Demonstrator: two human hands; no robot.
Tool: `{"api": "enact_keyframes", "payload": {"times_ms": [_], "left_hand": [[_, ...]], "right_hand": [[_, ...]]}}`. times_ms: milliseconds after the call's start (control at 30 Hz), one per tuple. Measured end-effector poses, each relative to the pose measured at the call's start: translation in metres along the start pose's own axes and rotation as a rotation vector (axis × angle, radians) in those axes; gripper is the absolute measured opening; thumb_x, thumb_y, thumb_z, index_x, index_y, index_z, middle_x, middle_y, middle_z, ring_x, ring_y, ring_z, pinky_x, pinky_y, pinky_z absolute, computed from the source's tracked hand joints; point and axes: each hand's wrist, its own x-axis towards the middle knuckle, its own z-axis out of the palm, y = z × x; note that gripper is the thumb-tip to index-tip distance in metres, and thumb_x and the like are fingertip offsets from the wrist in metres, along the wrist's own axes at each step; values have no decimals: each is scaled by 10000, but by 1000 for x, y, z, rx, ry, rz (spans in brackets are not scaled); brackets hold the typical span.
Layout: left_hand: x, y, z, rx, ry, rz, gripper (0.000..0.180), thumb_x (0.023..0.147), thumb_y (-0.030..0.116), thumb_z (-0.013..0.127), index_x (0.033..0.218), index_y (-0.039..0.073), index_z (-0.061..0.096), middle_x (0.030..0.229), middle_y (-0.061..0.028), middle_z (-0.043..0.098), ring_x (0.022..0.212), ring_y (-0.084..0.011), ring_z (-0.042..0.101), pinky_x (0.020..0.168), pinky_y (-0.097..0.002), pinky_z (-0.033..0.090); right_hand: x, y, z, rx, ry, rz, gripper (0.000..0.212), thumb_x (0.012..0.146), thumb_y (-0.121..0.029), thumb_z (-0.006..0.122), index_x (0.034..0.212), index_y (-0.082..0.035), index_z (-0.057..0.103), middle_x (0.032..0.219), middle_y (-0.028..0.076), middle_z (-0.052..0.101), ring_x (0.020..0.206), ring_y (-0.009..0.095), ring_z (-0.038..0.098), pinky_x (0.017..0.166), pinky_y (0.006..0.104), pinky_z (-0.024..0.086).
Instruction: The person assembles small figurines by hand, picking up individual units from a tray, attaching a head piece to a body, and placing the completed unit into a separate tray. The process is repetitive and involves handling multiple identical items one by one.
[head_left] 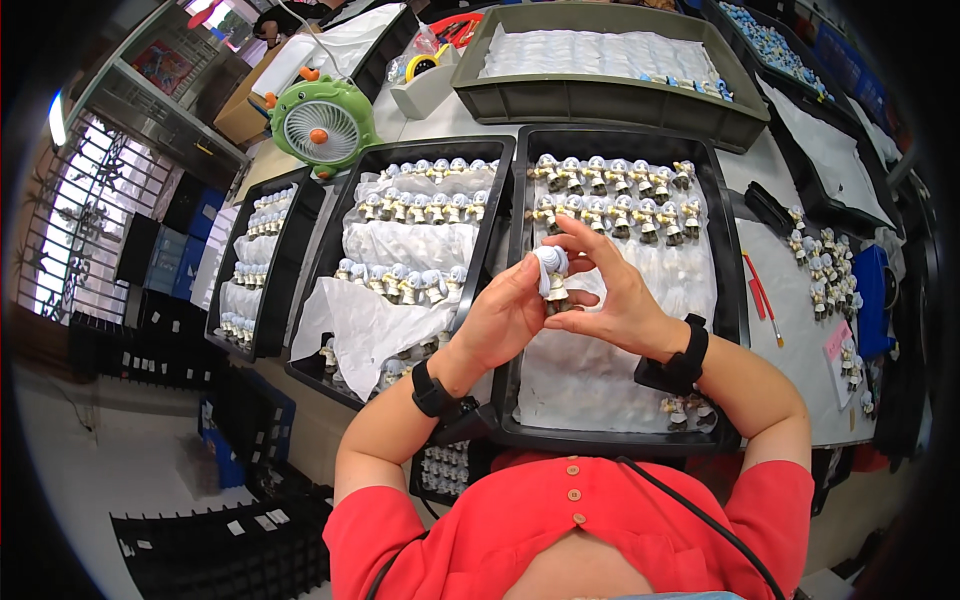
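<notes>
A small figurine (553, 277) with pale blue hair and a white and dark body is held upright between my two hands. The thumb and fingers of my left hand (505, 315) pinch it from the left. My right hand (622, 300) curls round it from the other side, thumb at its base. Both hands hover over a black tray (733, 330) lined with white tissue. Rows of like figurines (620, 215) stand at that tray's far end, and a few more (688, 410) lie at its near right corner.
Two more black trays (498, 205) of figurines stand to the left, one partly covered by loose tissue (365, 335). A green fan (320, 128) and a large olive bin (600, 98) are behind. On the right lie a red brush (765, 300) and loose figurines (830, 270).
</notes>
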Motion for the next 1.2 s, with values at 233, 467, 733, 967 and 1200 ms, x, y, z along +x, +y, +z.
{"api": "enact_keyframes", "payload": {"times_ms": [233, 467, 733, 967, 1200], "left_hand": [[1, -1, -1, -21, -20, 13, 517, 1006, 410, 324, 1385, 59, 324, 1282, -102, 478, 1042, -239, 569, 841, -345, 492], [-1, -2, -6, -82, -6, -20, 536, 1003, 419, 330, 1377, 35, 333, 1284, -110, 481, 1046, -242, 569, 841, -353, 492], [-21, 23, 8, 414, 71, -15, 381, 922, 227, 590, 1236, 44, 475, 1102, -61, 554, 953, -136, 573, 802, -278, 488], [-135, 112, 26, 1175, -58, -455, 414, 824, 292, 696, 1126, 35, 578, 996, -68, 609, 884, -143, 576, 766, -294, 482], [-182, 99, -54, 1888, 210, -636, 343, 745, 225, 711, 955, -23, 602, 1133, -226, 565, 912, -398, 590, 813, -432, 462]], "right_hand": [[0, 1, 0, 4, 1, 10, 950, 648, -30, 794, 1439, -166, 286, 1272, 82, 471, 1061, 207, 535, 822, 288, 548], [0, 7, 0, -101, 20, -3, 804, 636, -67, 815, 1343, -121, 439, 1151, 81, 501, 1051, 207, 540, 835, 295, 517], [1, 0, -9, -167, -32, -163, 779, 639, -189, 834, 1319, -91, 466, 1287, 79, 512, 1166, 216, 492, 923, 346, 402], [0, -5, -7, -61, -55, -104, 551, 754, -146, 718, 1262, -64, 521, 1186, 72, 583, 1049, 171, 543, 840, 291, 417], [-1, -4, 3, -88, -51, -96, 469, 773, -82, 681, 1224, -63, 553, 1081, 70, 627, 951, 157, 577, 781, 272, 438]]}}
